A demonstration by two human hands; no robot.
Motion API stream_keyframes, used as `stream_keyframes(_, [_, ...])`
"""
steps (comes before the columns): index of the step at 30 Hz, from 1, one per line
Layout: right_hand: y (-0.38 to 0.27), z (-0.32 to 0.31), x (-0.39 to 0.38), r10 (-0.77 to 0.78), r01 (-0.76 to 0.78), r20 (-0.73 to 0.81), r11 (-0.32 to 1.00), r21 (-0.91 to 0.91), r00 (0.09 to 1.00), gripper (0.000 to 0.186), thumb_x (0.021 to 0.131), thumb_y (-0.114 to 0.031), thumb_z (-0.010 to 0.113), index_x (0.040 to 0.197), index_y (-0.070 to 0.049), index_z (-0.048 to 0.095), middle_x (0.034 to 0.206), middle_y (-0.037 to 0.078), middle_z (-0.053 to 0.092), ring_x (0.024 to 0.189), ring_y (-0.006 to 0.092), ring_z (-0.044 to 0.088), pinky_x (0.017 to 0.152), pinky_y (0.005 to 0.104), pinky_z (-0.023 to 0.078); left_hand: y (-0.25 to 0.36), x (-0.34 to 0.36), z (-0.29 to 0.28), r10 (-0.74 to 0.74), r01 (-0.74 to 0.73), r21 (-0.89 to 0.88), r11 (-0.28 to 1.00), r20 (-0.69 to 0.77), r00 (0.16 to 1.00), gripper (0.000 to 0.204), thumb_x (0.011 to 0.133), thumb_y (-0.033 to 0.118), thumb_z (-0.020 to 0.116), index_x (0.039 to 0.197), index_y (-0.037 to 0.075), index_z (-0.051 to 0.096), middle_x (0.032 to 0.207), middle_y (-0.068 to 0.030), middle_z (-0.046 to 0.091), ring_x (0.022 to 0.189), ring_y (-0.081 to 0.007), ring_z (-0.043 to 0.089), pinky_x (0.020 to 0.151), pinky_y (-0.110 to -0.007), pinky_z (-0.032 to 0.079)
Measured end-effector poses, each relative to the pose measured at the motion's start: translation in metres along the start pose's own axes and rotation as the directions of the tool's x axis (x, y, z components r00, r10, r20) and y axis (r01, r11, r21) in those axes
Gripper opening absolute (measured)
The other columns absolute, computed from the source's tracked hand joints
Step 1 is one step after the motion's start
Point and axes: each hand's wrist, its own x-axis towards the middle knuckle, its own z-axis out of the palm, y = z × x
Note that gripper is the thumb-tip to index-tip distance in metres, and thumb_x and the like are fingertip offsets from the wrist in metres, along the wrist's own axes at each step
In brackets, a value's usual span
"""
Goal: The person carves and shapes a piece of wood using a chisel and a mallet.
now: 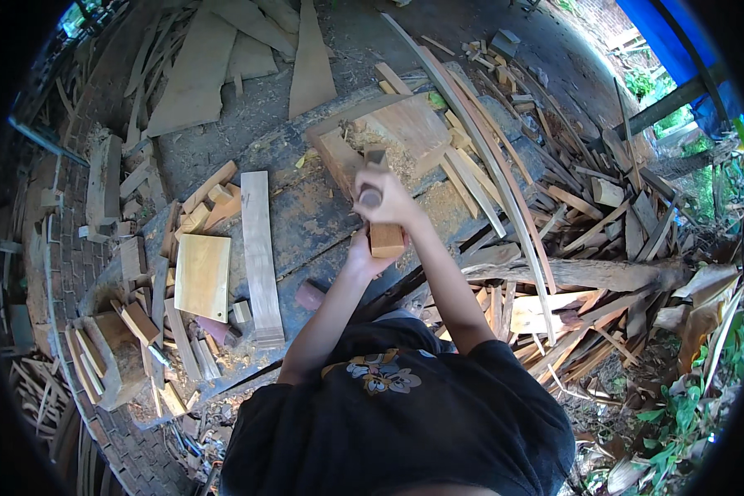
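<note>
My left hand (365, 255) is closed around a squared block of reddish-brown wood (387, 240), its flat end facing up at me. Just beyond it, my right hand (393, 198) grips a wooden-handled tool (371, 197) whose round butt points toward me. A dark flat part of it shows past the fist, but its working edge and exact kind are hidden. Both hands are over the near edge of a large thick wooden chopping block (426, 132), which has curled shavings (397, 155) strewn on top. Whether the tool touches the held block, I cannot tell.
The block stands on a dark worn table (306, 236). Left on it lie a long pale board (260, 248), a yellowish board (202, 275) and small offcuts. Long curved strips (488, 149) run along the right. Scrap wood (587, 306) is heaped beyond; large sheets (194, 74) lie at far left.
</note>
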Motion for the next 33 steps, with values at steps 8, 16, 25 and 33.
stream_keyframes(8, [-0.045,0.002,-0.036,0.048,-0.043,-0.099,0.998,0.053,0.994,0.017,0.054,-0.005,0.062,0.062,-0.005,0.047,0.062,0.007,0.049,0.063,0.0249,0.048,0.059,0.0314,0.039,0.012,0.003,-0.021,-0.033,0.033,-0.111,0.993,-0.002,0.999,0.047,0.093,0.041,0.025,0.114,0.005,0.048,0.102,-0.0132,0.055,0.091,-0.0275,0.055,0.078,-0.043,0.046])
stream_keyframes(16, [-0.102,-0.022,-0.125,0.042,0.02,-0.572,0.995,0.101,0.819,0.008,0.066,0.003,0.057,0.067,0.0,0.05,0.065,0.01,0.053,0.063,0.0246,0.054,0.069,0.0382,0.045,0.009,0.011,-0.029,-0.112,0.113,-0.004,0.994,0.053,0.992,0.046,0.091,0.037,0.03,0.111,0.0,0.047,0.093,-0.0176,0.055,0.088,-0.0312,0.054,0.081,-0.044,0.044])
stream_keyframes(25, [-0.105,-0.037,-0.176,0.078,-0.473,-0.993,0.88,0.027,0.088,0.019,0.073,0.002,0.063,0.061,-0.002,0.049,0.056,0.004,0.051,0.05,0.0097,0.048,0.05,0.0228,0.038,0.028,-0.011,-0.017,-0.238,0.267,-0.212,0.94,0.152,0.959,0.054,0.084,0.035,0.05,0.115,-0.008,0.042,0.099,-0.0174,0.05,0.093,-0.0263,0.05,0.083,-0.037,0.043])
stream_keyframes(33, [-0.122,-0.036,-0.156,-0.006,-0.322,-0.934,0.938,-0.129,0.356,0.017,0.07,0.001,0.065,0.061,-0.002,0.051,0.055,0.006,0.053,0.048,0.011,0.051,0.046,0.0219,0.038,0.055,-0.013,-0.009,-0.154,0.161,-0.013,0.987,0.213,0.965,0.064,0.084,0.043,0.052,0.12,-0.009,0.038,0.098,-0.0158,0.049,0.089,-0.023,0.049,0.079,-0.032,0.043])
